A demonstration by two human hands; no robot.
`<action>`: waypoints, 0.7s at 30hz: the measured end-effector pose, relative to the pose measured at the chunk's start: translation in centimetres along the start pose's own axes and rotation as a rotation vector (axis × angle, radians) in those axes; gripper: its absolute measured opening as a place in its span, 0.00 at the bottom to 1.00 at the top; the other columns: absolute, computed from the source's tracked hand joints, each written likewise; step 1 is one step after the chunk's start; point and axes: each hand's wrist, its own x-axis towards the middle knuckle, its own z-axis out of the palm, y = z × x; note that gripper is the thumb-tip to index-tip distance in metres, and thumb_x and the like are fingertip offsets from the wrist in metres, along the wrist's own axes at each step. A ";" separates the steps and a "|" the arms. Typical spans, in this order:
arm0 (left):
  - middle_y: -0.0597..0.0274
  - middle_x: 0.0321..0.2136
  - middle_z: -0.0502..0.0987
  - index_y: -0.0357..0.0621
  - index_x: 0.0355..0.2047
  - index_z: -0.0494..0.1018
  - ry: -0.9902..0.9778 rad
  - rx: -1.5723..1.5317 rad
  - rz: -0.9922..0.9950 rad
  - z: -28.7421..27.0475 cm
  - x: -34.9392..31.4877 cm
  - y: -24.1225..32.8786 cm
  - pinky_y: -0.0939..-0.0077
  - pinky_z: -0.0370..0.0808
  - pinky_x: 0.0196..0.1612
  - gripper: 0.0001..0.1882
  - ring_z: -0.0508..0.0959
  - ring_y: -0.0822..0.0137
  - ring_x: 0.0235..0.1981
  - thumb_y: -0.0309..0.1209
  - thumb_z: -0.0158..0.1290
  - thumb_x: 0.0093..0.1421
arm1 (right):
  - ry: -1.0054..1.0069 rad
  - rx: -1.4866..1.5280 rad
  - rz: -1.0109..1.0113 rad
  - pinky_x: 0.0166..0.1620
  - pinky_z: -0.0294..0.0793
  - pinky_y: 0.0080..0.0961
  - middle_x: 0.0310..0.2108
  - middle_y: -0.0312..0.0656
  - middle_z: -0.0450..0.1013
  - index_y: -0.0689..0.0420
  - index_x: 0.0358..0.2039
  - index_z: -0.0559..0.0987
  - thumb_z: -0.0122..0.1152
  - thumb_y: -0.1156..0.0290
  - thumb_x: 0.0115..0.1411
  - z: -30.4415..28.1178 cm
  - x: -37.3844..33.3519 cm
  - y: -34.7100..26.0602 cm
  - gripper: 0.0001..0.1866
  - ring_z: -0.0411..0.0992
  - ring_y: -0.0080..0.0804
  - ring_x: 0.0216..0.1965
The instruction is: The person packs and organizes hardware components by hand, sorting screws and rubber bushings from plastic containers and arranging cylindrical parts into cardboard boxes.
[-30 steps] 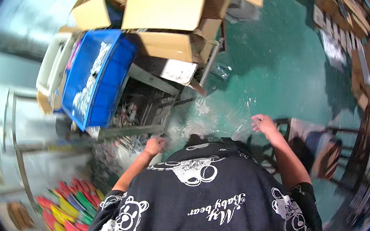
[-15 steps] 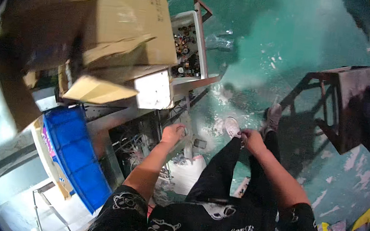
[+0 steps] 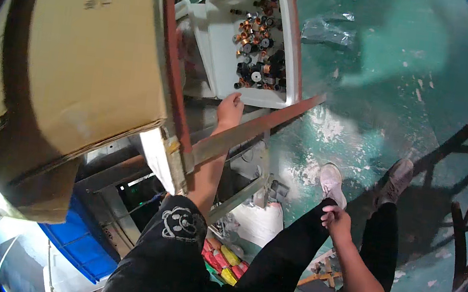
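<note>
My left hand (image 3: pixel 230 110) reaches past a reddish metal bar to the near edge of a white plastic bin (image 3: pixel 214 44). Its fingers are half bent and a little apart, and nothing shows in them. Inside the bin lie several small motor rotors (image 3: pixel 253 37) with copper windings, black parts and pale discs, heaped toward the right side. My right hand (image 3: pixel 337 221) hangs in front of my leg, above a pale shoe. Its fingers are curled together; whatever they may hold is too small or hidden to make out.
A large cardboard box (image 3: pixel 100 48) stands close on the left, above a metal frame with a red-brown bar (image 3: pixel 259 129). Below it are a blue crate (image 3: pixel 79 244) and a white sack (image 3: pixel 257 222). Clear plastic (image 3: pixel 329 34) lies on the green floor; a dark metal frame (image 3: pixel 463 232) stands right.
My view has shifted toward the bin, which now appears larger. My left hand has moved forward to the bin's edge; my right hand stays low before my legs.
</note>
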 end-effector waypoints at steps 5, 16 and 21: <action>0.49 0.35 0.80 0.44 0.47 0.75 0.082 0.055 0.063 1.9 5.4 -2.5 0.62 0.74 0.43 0.18 0.79 0.52 0.38 0.33 0.52 0.56 | 0.016 -0.098 -0.032 0.28 0.72 0.20 0.24 0.41 0.76 0.60 0.38 0.78 0.46 0.79 0.63 1.7 1.8 -1.0 0.10 0.73 0.23 0.22; 0.47 0.55 0.68 0.46 0.57 0.66 0.052 0.102 0.056 6.4 12.3 -5.7 0.61 0.68 0.56 0.31 0.69 0.50 0.55 0.28 0.55 0.49 | 0.036 0.086 0.156 0.28 0.68 0.18 0.26 0.38 0.74 0.59 0.40 0.76 0.46 0.77 0.65 1.4 3.7 -3.2 0.09 0.70 0.22 0.23; 0.46 0.50 0.71 0.51 0.57 0.67 0.015 0.084 0.141 6.9 13.5 -8.2 0.60 0.68 0.56 0.34 0.69 0.49 0.54 0.31 0.59 0.46 | -0.009 0.107 0.183 0.29 0.69 0.19 0.26 0.39 0.74 0.59 0.40 0.75 0.46 0.77 0.65 3.7 4.1 -4.3 0.09 0.70 0.22 0.24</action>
